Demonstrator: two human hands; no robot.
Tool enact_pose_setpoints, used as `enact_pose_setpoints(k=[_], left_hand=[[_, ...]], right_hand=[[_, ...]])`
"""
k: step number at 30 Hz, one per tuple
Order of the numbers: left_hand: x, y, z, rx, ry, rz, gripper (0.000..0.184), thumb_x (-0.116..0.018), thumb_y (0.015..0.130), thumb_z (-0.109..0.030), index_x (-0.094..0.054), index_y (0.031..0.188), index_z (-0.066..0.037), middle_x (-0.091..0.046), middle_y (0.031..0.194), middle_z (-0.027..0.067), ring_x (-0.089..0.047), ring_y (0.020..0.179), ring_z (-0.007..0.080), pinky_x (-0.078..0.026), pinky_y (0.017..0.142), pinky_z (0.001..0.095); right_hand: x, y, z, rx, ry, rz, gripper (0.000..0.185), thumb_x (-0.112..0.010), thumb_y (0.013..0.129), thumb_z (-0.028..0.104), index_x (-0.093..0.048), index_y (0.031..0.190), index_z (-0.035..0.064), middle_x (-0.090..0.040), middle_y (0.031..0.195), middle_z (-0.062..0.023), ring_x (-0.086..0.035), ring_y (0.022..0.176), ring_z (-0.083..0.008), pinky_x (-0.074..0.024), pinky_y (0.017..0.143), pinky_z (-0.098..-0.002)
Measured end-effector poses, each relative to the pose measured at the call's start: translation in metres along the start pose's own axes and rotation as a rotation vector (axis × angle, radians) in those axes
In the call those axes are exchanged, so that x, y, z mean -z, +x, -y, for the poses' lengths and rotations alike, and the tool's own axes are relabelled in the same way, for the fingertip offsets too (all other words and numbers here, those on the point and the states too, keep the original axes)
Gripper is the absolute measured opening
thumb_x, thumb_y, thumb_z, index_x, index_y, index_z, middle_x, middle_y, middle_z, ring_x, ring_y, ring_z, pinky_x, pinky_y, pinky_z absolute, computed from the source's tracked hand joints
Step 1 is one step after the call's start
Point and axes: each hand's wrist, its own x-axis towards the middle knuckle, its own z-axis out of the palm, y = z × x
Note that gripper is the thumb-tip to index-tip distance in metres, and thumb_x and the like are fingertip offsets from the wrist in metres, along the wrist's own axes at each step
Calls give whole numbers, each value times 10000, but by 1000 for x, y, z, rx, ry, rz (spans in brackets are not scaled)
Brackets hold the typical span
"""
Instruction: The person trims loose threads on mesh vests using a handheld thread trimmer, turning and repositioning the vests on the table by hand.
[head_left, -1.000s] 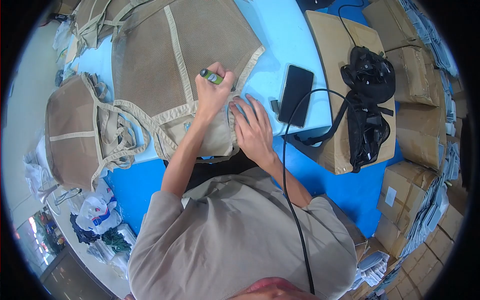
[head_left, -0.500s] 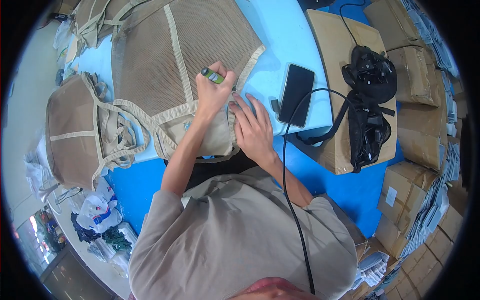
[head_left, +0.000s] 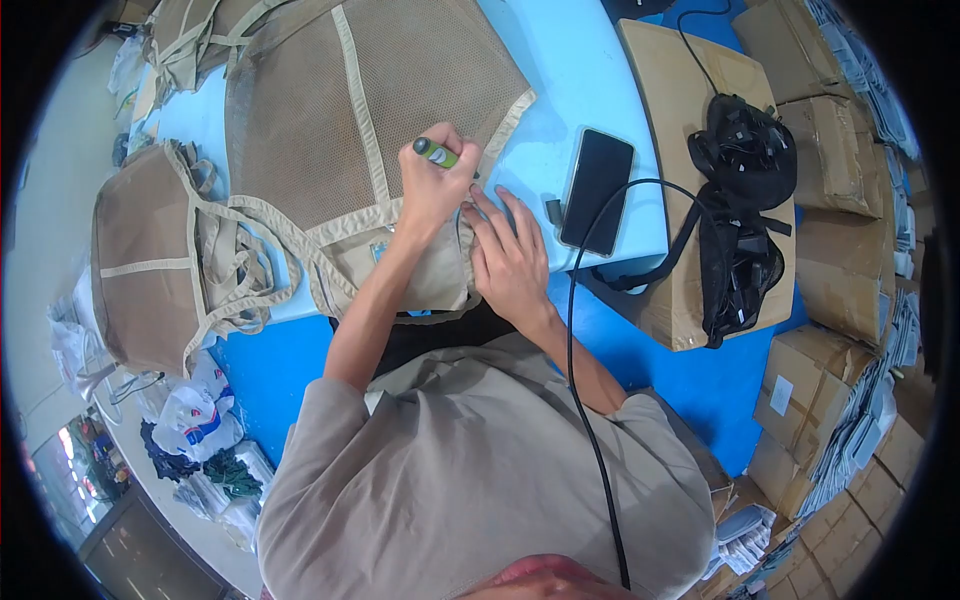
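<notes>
My left hand [head_left: 437,185] is closed round a green marker with a dark cap end [head_left: 436,153], its grey-black end pointing up and left. The marker's tip is hidden behind my fingers, at the edge of a beige mesh garment [head_left: 300,120] with pale binding strips. Flat on the garment's bound edge, beside the left hand, lies my right hand [head_left: 512,262], its fingers spread and apparently holding nothing. The garment's plain cloth part [head_left: 430,278] hangs near the table's front edge, below my hands.
A phone [head_left: 597,192] lies on the light blue table [head_left: 560,60]. Right of it, black pouches [head_left: 740,150] rest on a cardboard box [head_left: 650,90]. Another mesh garment [head_left: 150,240] is at left. A black cable [head_left: 590,420] crosses my right arm. Cartons [head_left: 830,260] are stacked at right.
My left hand and the marker have shifted slightly right along the garment's edge. My right hand keeps nearly the same place. The whole view has moved a little.
</notes>
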Motion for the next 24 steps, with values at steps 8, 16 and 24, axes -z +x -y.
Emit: enact_pose_setpoints(k=[8, 16, 24], left_hand=[[1, -1, -4, -33, 4, -5, 286, -720, 877, -44, -500, 700, -2, -521, 603, 54, -505, 569, 117, -439, 532, 347], [-1, 0, -2, -5, 47, -29, 281, -716, 884, -42, -508, 700, 3, -491, 601, 74, -477, 562, 139, -420, 546, 341], [0, 1, 7, -21, -32, -24, 300, -721, 910, -36, -498, 711, -12, -522, 638, 20, -473, 604, 93, -401, 553, 307]], right_hand=[[-1, 0, 1, -1, -3, -3, 458, -659, 926, 92, -688, 1380, 41, -574, 1570, -107, -487, 1478, -382, -422, 1215, -547], [-2, 0, 1, -1, -18, -10, 453, -662, 924, 91, -690, 1374, 41, -570, 1575, -99, -492, 1474, -381, -429, 1208, -542], [-3, 0, 0, -2, -20, -20, 457, -664, 918, 94, -690, 1372, 45, -569, 1572, -103, -490, 1474, -375, -427, 1211, -537]])
